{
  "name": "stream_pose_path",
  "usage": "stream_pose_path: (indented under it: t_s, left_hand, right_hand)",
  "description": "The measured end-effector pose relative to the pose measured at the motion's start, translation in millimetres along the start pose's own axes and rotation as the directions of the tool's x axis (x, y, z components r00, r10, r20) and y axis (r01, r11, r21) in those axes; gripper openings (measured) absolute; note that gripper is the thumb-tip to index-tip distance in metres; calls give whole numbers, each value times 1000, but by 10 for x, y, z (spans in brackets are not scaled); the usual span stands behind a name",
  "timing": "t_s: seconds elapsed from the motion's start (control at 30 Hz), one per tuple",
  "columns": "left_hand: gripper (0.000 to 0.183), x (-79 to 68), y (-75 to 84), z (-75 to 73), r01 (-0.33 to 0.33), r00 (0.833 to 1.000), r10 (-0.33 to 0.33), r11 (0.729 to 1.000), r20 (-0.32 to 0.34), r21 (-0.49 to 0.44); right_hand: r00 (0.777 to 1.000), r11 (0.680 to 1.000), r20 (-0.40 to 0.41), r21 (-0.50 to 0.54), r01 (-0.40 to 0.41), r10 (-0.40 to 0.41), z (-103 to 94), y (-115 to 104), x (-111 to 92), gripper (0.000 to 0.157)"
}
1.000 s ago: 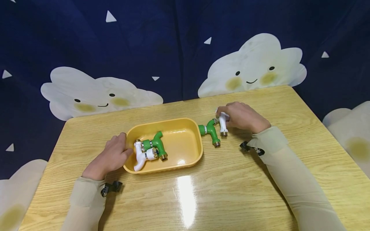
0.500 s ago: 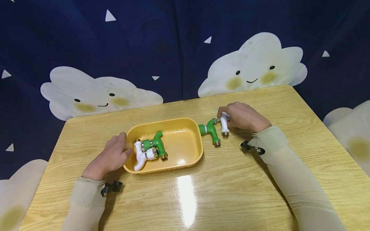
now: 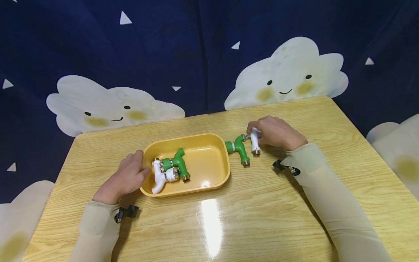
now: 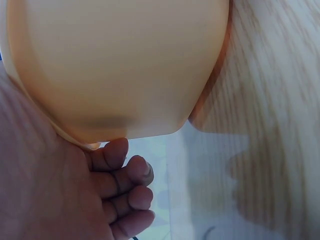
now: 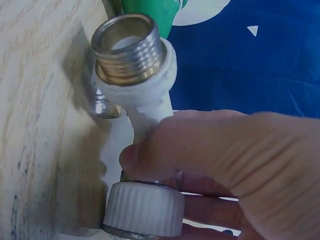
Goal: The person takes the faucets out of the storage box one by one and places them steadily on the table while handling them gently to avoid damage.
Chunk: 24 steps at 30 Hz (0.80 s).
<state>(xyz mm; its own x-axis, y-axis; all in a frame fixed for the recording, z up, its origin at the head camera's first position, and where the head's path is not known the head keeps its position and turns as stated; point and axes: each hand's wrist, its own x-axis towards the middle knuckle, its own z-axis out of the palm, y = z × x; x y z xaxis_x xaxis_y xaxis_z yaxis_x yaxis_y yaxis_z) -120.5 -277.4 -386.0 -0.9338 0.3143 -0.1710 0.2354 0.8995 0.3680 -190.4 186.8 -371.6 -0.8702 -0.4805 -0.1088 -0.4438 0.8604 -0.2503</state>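
Note:
My left hand grips the left end of a yellow plastic basin. In the left wrist view its fingers curl by the rim, and the basin's outer wall fills the top. To the right of the basin, my right hand holds a white tap. The right wrist view shows its brass threaded end, with the thumb across the body above the ribbed white handle. Beside it, a green tap lies between basin and hand.
Inside the basin, at its left, lie another white tap and another green tap, close together. The wooden table extends to a dark blue cloth with clouds behind it.
My right hand and the white tap have shifted very slightly to the right. The left hand, the basin and the other taps have stayed in place.

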Motion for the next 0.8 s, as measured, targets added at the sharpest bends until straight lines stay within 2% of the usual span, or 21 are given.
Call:
stream_pose_path:
  t_s: [0.3,0.8]
  left_hand:
    - [16,-1,0,1,5,1000,-5,1000,5,-5]
    - [16,-2,-9,-1,5,1000,-5,1000,-4,0]
  right_hand:
    - [1000,999,-4,-39,-18,18,9,-7,-6,37]
    - [1000,1000,18,-26,-15,15,-5,-19,-7,35]
